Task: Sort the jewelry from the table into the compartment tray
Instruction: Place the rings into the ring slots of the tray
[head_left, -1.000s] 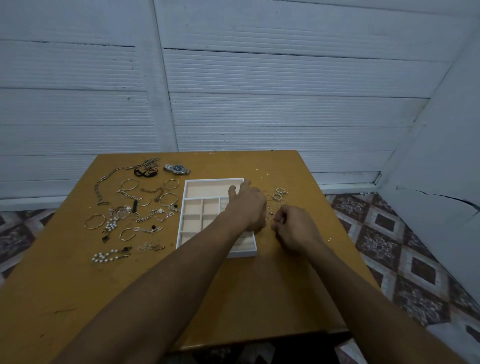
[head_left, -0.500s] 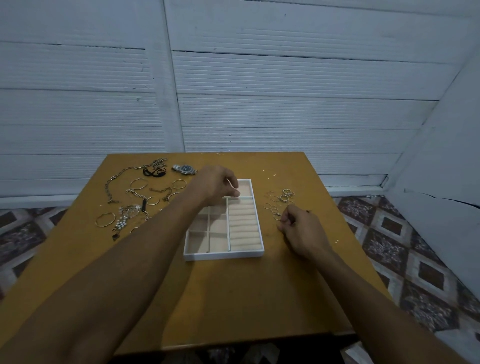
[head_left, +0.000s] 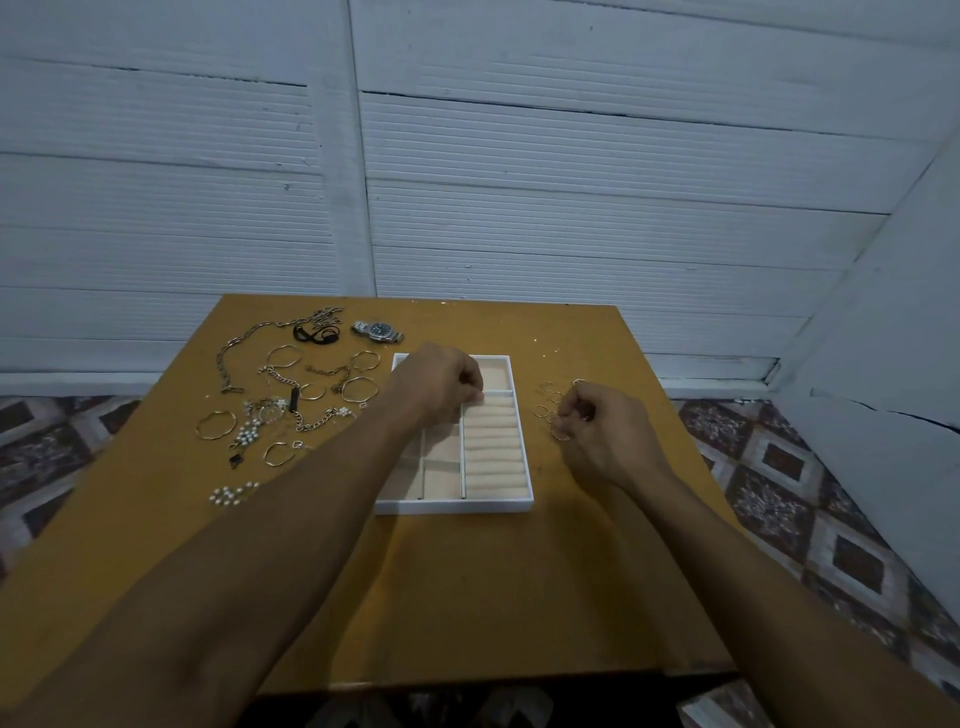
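A white compartment tray (head_left: 453, 505) with beige lining sits mid-table. My left hand (head_left: 439, 387) hovers over its far part, fingertips pinched together at the top of the ring-roll column (head_left: 493, 447). They seem to pinch a small ring, which is mostly hidden. My right hand (head_left: 605, 439) is to the right of the tray, over a cluster of thin rings (head_left: 544, 413). Its fingers are curled and pinch one ring at the cluster's near edge. Left of the tray lie bangles (head_left: 215, 423), chains (head_left: 234, 353), a pearl piece (head_left: 232, 493) and a wristwatch (head_left: 377, 330).
The brown table (head_left: 467, 597) stands against a white panelled wall. Patterned floor tiles show past its left and right edges. Jewelry is spread over the table's left half, and my forearms cross its near part.
My left hand drew back from the rings on the right and now hangs over the tray's ring rolls. My right hand stayed at the ring cluster. The view shifted slightly.
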